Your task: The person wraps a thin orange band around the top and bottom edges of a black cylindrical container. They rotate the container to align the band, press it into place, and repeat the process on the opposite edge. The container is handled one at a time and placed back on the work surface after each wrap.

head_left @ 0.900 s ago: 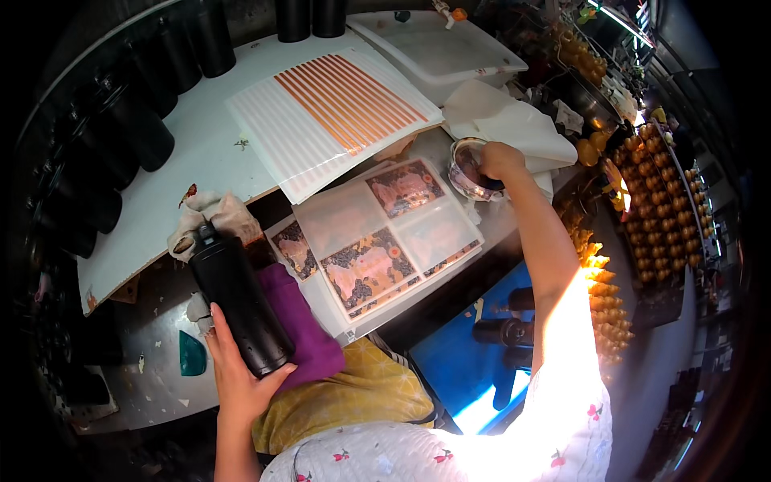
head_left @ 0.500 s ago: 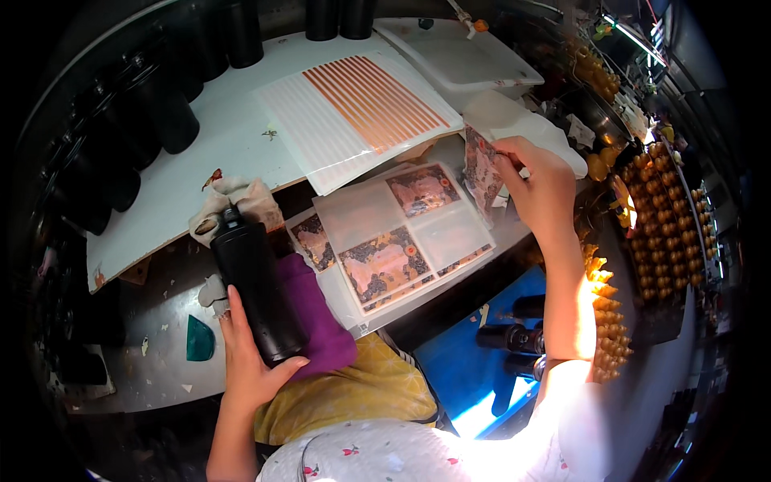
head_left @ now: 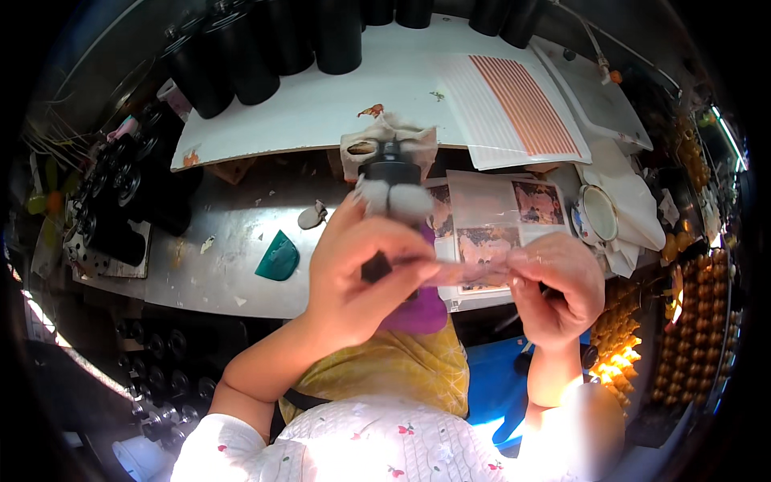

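Observation:
Between my two hands stretches a thin patterned decal (head_left: pixel 470 275), seen nearly edge-on and blurred. My left hand (head_left: pixel 353 269) pinches its left end between thumb and finger; pale grey coverings (head_left: pixel 393 199) show at other fingertips. My right hand (head_left: pixel 560 287) pinches the right end. Behind my left hand stands a black cylinder (head_left: pixel 391 170), its top end against a cloth-padded support (head_left: pixel 353 161) and its lower part mostly hidden. Under it a purple cloth (head_left: pixel 426 315) lies over my lap. Beyond my right hand rest sheets of similar decals (head_left: pixel 538 202).
A green scraper (head_left: pixel 278 257) and a grey lump (head_left: pixel 312 214) lie on the metal table (head_left: pixel 205 277). Several black cylinders (head_left: pixel 337 40) stand on the white board (head_left: pixel 321 104). An orange-striped sheet (head_left: pixel 526 104) lies there too. Right are an enamel bowl (head_left: pixel 597 213) and gold ornaments (head_left: pixel 691 337).
My view has turned left. My left hand has left the cylinder's side and now holds one end of the decal. My right hand has brought the decal over in front of me.

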`<state>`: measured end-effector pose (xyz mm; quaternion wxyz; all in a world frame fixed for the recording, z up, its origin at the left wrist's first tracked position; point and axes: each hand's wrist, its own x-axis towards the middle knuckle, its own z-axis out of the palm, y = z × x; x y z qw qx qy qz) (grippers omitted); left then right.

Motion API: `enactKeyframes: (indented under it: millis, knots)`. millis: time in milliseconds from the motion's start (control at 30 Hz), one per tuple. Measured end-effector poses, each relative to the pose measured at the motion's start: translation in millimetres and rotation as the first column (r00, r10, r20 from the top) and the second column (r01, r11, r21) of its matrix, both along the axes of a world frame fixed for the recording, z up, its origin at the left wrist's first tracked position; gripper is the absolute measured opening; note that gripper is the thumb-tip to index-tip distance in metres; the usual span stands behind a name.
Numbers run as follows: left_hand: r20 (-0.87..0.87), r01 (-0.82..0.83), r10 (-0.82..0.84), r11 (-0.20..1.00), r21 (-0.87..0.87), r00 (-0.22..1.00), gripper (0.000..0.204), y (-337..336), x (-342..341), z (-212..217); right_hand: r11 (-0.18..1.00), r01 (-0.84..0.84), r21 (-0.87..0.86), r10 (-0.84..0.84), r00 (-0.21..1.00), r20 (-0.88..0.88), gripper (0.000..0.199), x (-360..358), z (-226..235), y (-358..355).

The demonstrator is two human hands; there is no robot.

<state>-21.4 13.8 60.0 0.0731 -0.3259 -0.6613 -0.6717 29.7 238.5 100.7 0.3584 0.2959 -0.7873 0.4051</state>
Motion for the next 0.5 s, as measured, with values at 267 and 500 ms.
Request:
enactKeyframes:
  millis: [267,500]
  knots:
    - [0.395,-0.141,0.104,0.988,0.064,0.913,0.005,-27.6,2.7,-21.5,0.877,0.18,-0.446,0.158,0.768,0.621,0.015,-13.2,-33.0,-40.3]
    - [0.503,-0.231,0.122,0.96,0.159,0.855,0.015,-18.7,-57.3,-66.8,0.809,0.259,-0.528,0.224,0.694,0.685,0.005,-75.8,-78.8,-50.5]
